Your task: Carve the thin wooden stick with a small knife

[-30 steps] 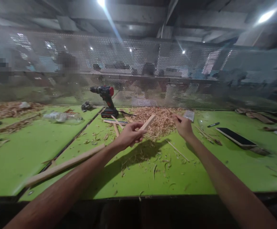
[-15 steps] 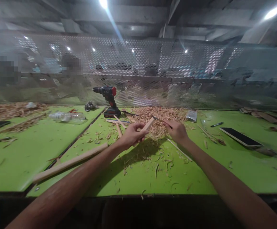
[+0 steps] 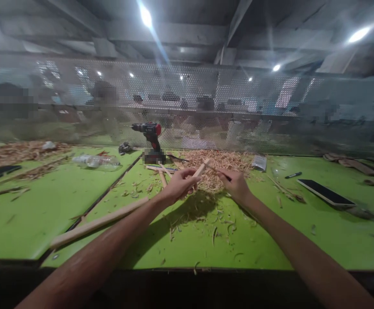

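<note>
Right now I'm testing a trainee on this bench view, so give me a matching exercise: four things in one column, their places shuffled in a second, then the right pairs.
Things:
1. drill
2. wooden stick
3. black marker
4. plastic bottle

Places:
A. lying on the left mat
B. in the left hand
C. standing by the mesh screen
D. on the mat right of the right hand

Pairs: 1-C, 2-B, 3-D, 4-A

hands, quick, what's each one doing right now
Left hand: closed on a short wooden stick, angled up over the shavings pile.
Right hand: closed on a thin dark tool, tip by the stick's end.
</note>
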The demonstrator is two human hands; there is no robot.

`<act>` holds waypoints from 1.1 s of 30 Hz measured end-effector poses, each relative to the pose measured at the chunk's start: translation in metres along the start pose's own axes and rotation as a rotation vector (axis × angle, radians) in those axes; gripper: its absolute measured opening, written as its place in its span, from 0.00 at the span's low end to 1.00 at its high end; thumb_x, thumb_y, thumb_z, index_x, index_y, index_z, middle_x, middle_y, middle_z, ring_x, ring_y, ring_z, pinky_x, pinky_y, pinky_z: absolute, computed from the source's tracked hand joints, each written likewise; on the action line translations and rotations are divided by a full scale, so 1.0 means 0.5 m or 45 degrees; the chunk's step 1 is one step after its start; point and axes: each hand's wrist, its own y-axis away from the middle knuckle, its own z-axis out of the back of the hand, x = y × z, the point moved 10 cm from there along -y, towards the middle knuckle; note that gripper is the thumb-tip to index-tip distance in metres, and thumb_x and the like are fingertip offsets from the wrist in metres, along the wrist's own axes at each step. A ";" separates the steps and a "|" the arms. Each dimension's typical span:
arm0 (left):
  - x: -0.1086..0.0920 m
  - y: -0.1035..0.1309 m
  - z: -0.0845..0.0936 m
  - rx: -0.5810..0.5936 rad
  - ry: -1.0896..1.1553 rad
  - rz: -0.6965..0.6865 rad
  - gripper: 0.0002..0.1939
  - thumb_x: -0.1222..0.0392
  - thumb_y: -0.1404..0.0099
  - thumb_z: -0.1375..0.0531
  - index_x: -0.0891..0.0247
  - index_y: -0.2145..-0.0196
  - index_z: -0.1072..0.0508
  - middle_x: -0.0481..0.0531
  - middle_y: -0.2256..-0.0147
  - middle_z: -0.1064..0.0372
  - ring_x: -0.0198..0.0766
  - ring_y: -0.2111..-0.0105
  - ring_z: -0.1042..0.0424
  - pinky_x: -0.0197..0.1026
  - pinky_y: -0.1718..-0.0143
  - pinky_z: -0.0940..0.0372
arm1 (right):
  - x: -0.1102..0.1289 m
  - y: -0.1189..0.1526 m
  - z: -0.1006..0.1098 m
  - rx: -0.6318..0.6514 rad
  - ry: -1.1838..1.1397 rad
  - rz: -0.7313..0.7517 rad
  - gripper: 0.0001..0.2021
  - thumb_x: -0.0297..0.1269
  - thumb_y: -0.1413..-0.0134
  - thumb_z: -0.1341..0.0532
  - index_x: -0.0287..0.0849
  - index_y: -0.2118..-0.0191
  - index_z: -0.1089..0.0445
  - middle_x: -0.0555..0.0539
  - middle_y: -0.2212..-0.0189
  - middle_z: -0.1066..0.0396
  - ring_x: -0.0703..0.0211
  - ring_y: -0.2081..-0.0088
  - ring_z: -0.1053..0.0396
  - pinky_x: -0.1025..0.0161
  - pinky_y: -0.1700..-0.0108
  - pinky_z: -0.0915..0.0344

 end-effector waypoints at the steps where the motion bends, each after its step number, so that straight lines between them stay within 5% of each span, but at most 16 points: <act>1: 0.000 0.001 -0.002 0.001 -0.002 0.004 0.15 0.57 0.33 0.32 0.65 0.51 0.24 0.45 0.76 0.29 0.25 0.84 0.37 0.28 0.84 0.49 | 0.024 0.006 -0.016 0.038 -0.009 0.051 0.20 0.49 0.28 0.43 0.47 0.49 0.16 0.42 0.57 0.15 0.45 0.61 0.17 0.51 0.57 0.22; 6: -0.019 0.013 -0.013 -0.019 0.027 -0.006 0.08 0.60 0.33 0.33 0.67 0.60 0.25 0.44 0.77 0.31 0.25 0.84 0.37 0.28 0.85 0.48 | 0.074 0.024 -0.046 0.125 0.031 0.180 0.20 0.46 0.25 0.45 0.46 0.44 0.18 0.42 0.53 0.16 0.46 0.59 0.17 0.52 0.58 0.22; 14: -0.024 0.016 -0.029 0.015 0.196 -0.003 0.19 0.54 0.43 0.24 0.68 0.62 0.25 0.41 0.78 0.35 0.23 0.83 0.40 0.28 0.84 0.51 | 0.034 0.021 -0.038 0.085 0.195 0.112 0.20 0.49 0.26 0.44 0.48 0.45 0.17 0.40 0.51 0.17 0.43 0.55 0.17 0.52 0.52 0.23; 24: -0.018 0.012 -0.034 0.119 0.129 -0.020 0.18 0.56 0.38 0.28 0.69 0.54 0.23 0.44 0.79 0.31 0.25 0.85 0.40 0.29 0.85 0.52 | -0.136 0.000 0.080 -0.217 0.250 -0.246 0.22 0.50 0.29 0.46 0.46 0.55 0.15 0.38 0.61 0.16 0.41 0.62 0.18 0.48 0.60 0.23; 27: -0.023 0.011 -0.026 0.067 0.093 -0.027 0.16 0.58 0.37 0.29 0.70 0.55 0.21 0.45 0.78 0.31 0.26 0.83 0.38 0.29 0.84 0.46 | -0.113 -0.004 0.080 -0.246 0.124 -0.202 0.23 0.53 0.29 0.46 0.45 0.54 0.16 0.39 0.61 0.16 0.43 0.62 0.18 0.49 0.60 0.23; 33: -0.033 0.012 -0.018 -0.031 0.136 -0.037 0.13 0.61 0.37 0.30 0.70 0.55 0.19 0.45 0.76 0.31 0.27 0.80 0.34 0.31 0.79 0.40 | 0.038 0.008 -0.018 0.042 -0.022 0.054 0.19 0.48 0.27 0.43 0.46 0.49 0.16 0.43 0.60 0.15 0.47 0.65 0.19 0.52 0.62 0.23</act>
